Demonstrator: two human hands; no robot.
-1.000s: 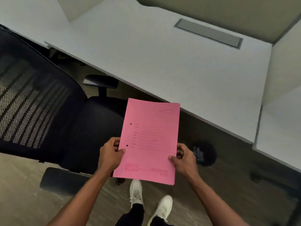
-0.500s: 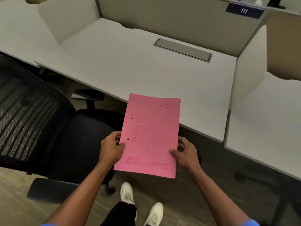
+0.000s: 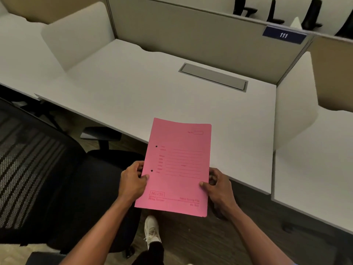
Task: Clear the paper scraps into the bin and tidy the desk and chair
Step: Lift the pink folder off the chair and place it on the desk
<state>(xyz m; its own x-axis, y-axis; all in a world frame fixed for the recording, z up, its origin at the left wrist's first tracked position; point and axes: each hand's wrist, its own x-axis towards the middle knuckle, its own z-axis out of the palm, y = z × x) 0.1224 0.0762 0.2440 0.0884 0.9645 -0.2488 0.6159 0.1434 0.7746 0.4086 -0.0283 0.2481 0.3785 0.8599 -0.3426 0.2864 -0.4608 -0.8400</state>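
Both hands grip the pink file folder (image 3: 176,167) by its side edges, left hand (image 3: 132,181) and right hand (image 3: 219,185), over the worktop's (image 3: 152,88) near edge.

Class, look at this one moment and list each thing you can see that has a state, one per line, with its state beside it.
pink folder: closed, held in the air above the desk's near edge
left hand: gripping the folder's left edge
right hand: gripping the folder's right edge
desk: top bare
cable hatch: lid shut
office chair: pulled out from the desk, seat unoccupied
number plate 111: fixed on the partition's top edge
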